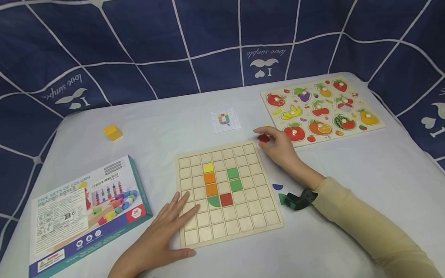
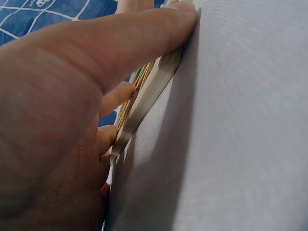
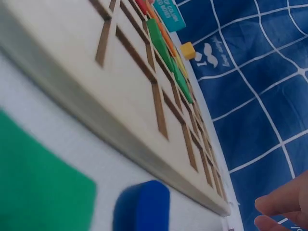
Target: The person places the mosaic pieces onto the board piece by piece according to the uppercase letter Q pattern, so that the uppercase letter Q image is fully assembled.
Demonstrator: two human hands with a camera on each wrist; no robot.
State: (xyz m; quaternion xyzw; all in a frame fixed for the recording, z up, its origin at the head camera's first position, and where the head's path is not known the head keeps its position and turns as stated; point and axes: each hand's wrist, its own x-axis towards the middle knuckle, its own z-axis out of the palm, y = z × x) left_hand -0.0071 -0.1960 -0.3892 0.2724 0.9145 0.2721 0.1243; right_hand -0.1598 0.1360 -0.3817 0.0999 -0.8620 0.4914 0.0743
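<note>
A wooden grid board (image 1: 251, 210) lies on the white table with colored pieces set in it: a yellow piece (image 1: 208, 168), orange squares (image 1: 210, 183), green squares (image 1: 233, 173), a green quarter-round piece (image 1: 214, 201) and a red square (image 1: 226, 199). My left hand (image 1: 157, 238) rests spread on the board's left edge, its thumb (image 2: 144, 33) along the near side. Beyond the board's far right corner, my right hand (image 1: 280, 149) has thumb and index finger spread about a loose red piece (image 1: 263, 139). In the right wrist view its fingertips (image 3: 262, 206) stand apart from that piece.
A pattern card (image 1: 225, 120) lies behind the board. A fruit puzzle (image 1: 322, 109) is at back right, a boxed toy (image 1: 89, 215) at left, a yellow block (image 1: 112, 132) at back left. Blue (image 1: 277, 187) and green (image 1: 282, 198) pieces lie right of the board.
</note>
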